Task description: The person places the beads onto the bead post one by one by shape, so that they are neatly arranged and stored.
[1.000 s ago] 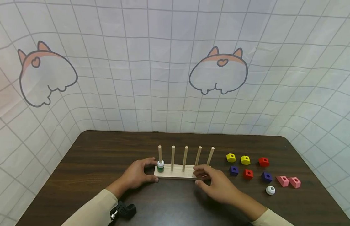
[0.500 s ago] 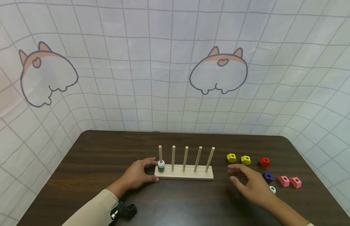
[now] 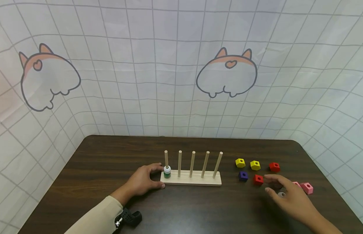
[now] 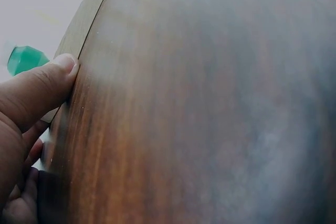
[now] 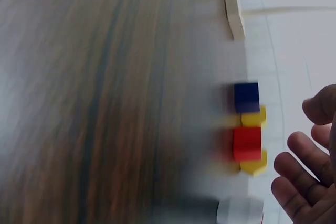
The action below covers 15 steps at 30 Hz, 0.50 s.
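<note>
The peg board (image 3: 196,180) stands on the worktop (image 3: 193,208). At its left end, the left hand (image 3: 140,180) pinches it; well to its right, the right hand (image 3: 293,199), thumb and fingers apart, is near the white bead (image 3: 281,194).

Five pegs (image 3: 192,164), two red blocks (image 3: 258,180), one base (image 3: 196,180)

The left sleeve (image 3: 95,216) is plain cream cloth; just beside its cuff (image 3: 114,202) sits a chunky black device (image 3: 131,218) with a small silvery fitting (image 3: 119,222).

The rack (image 3: 191,180) is pale, the backdrop (image 3: 165,68) grey-gridded white.
</note>
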Available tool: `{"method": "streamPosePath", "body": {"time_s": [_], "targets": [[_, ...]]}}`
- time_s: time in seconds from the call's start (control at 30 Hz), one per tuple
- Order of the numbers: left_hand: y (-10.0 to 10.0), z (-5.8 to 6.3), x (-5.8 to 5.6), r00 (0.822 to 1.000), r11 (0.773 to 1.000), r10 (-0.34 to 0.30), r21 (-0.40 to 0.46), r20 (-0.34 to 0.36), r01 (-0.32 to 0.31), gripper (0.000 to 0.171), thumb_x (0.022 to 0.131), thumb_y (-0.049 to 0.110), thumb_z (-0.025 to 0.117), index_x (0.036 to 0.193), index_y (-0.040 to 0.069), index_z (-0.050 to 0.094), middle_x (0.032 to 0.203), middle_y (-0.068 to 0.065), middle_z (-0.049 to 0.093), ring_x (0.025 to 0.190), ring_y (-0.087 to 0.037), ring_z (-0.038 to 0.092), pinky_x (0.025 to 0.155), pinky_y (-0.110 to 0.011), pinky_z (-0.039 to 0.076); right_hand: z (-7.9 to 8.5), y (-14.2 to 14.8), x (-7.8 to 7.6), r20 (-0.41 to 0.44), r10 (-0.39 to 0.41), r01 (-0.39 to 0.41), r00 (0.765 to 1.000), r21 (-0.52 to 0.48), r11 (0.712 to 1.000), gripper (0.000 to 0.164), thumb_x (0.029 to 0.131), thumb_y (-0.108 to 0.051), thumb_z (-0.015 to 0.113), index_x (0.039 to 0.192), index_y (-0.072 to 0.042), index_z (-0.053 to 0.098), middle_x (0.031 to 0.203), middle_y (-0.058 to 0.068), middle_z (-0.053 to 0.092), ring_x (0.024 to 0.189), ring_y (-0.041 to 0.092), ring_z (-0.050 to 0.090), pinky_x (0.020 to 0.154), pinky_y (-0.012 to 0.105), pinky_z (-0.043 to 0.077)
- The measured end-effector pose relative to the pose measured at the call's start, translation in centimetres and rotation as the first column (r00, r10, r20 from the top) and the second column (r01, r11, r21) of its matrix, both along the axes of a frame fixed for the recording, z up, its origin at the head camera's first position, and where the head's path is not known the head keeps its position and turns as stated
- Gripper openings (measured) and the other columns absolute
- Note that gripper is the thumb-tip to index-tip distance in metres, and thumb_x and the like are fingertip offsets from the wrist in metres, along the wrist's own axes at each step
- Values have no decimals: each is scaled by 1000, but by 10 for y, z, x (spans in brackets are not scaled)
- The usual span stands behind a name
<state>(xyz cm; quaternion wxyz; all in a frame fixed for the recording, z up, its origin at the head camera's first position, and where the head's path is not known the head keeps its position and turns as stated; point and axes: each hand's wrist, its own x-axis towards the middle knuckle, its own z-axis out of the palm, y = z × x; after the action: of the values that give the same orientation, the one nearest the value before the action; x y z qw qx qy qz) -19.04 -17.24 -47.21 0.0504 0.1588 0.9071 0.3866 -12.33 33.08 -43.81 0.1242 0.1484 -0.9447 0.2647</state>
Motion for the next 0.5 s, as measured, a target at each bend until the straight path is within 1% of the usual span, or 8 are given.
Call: {"method": "streamPosePath", "body": {"time_s": [0.07,0.13,0.23,0.33,0.4,0.5], "targets": [[0,0,0,1000,1000,1,2,2,-1,55,75,29,93,126,19,72,148,-9,56,137,-36,49,110,-56,39,-2,8,1,-9,-7,8,1000,21,1000,44,85,-14,86,124,-10,67,113,-1,73,97,17,69,77,21,54],[0,0,0,1000,1000,2,1,3,-2,55,75,29,93,125,20,72,148,-9,56,137,-36,49,110,-56,39,-4,16,3,1,-17,17,1000,42,999,44,84,-18,87,124,-11,68,114,-1,73,99,14,68,79,17,51],[-1,0,1,1000,1000,0,3,9,0,55,75,29,93,125,20,72,148,-9,56,137,-36,49,110,-56,39,-8,26,5,15,-27,26,1000,59,998,44,84,-23,87,122,-12,69,114,-1,73,104,7,64,82,10,44],[-1,2,2,1000,1000,-1,11,20,1,55,76,29,93,126,20,72,149,-9,55,138,-37,48,110,-57,38,-10,33,7,19,-28,27,999,51,998,43,84,-24,88,121,-14,70,115,-1,72,108,0,59,84,4,35],[-1,2,2,1000,1000,-3,16,28,2,55,76,29,93,126,21,72,149,-9,54,139,-37,47,110,-58,38,-12,36,8,18,-29,29,999,49,998,42,83,-25,88,119,-14,70,115,-1,72,108,-2,58,83,4,36],[-1,2,2,999,1000,-5,17,34,4,55,77,29,92,127,21,72,150,-9,54,139,-37,47,110,-58,38,-12,39,8,45,-35,32,998,64,997,43,80,-27,90,117,-15,72,114,-1,72,103,-2,59,80,9,44]]}}
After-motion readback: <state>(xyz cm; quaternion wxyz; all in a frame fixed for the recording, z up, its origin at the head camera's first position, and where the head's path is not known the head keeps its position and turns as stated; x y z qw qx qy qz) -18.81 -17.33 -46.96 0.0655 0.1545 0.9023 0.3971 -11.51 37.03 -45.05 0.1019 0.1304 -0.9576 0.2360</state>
